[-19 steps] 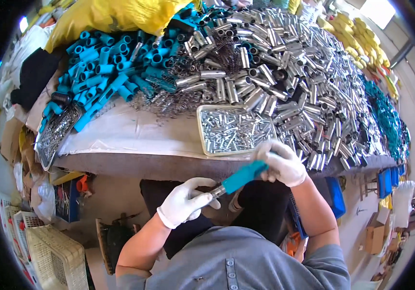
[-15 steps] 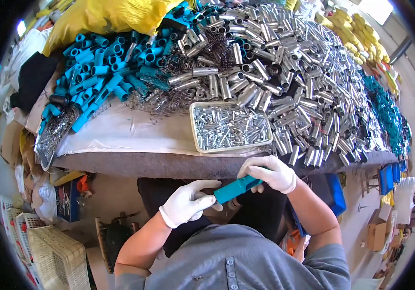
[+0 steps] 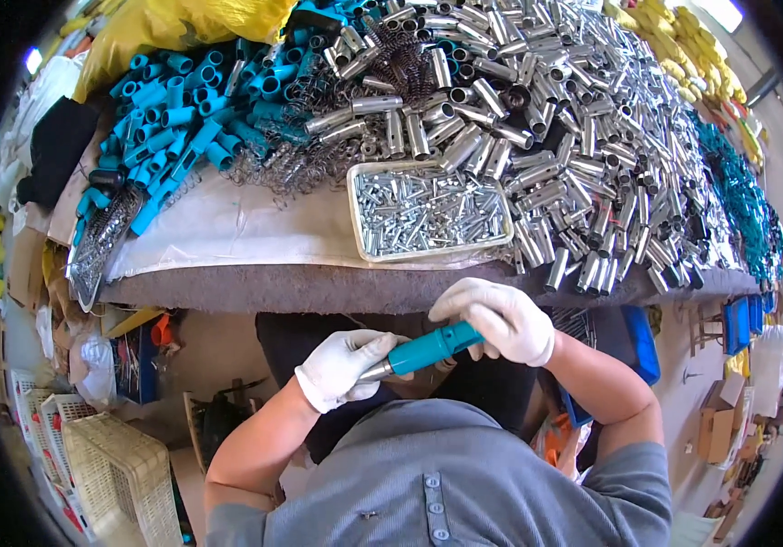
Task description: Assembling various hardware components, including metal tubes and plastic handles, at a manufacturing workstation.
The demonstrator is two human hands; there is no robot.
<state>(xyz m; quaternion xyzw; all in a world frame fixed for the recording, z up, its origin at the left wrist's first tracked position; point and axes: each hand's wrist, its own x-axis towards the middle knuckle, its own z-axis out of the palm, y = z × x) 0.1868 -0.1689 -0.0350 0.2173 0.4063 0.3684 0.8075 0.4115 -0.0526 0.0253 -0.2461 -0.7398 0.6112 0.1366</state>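
A teal plastic sleeve [image 3: 422, 352] lies between my white-gloved hands, in front of my body and just below the table's front edge. Out of its left end sticks a short length of silver metal tube [image 3: 376, 371]. My left hand [image 3: 339, 368] is closed round this metal end. At the opposite end, my right hand [image 3: 501, 321] grips the sleeve with curled fingers, which hide its tip. Just beyond the hands, a white tray [image 3: 360, 239] on the table holds many small silver pins or screws.
Silver tubes [image 3: 583, 173] are heaped at the table's middle and right. Teal sleeves [image 3: 168, 114] lie at the left under a yellow sack [image 3: 182, 32], beside loose springs [image 3: 287, 169]. White plastic baskets [image 3: 118, 465] stand lower left; blue bins [image 3: 633, 342] sit under the right side.
Silver tube now shows at the sleeve's left end, and my left hand has shifted left onto it. My right hand has changed its grip on the other end.
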